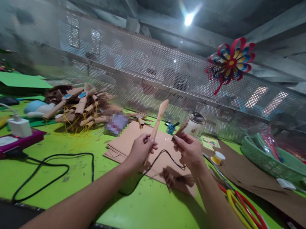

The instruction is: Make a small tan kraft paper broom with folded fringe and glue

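My left hand is closed around the lower part of a slim brown paper roll, which stands nearly upright and flares a little at its top. To its right, my right hand pinches a small dark brown paper piece between thumb and fingers. The two pieces are apart. Below both hands lies a stack of brown paper sheets, with crumpled brown paper pieces on its near right corner. A black cord crosses the stack between my hands.
Left on the green table are a purple power strip and a heap of brown paper rolls with yellow strings. Right are scissors, a yellow thread spool and a green basket. A bottle stands behind, before a mesh panel.
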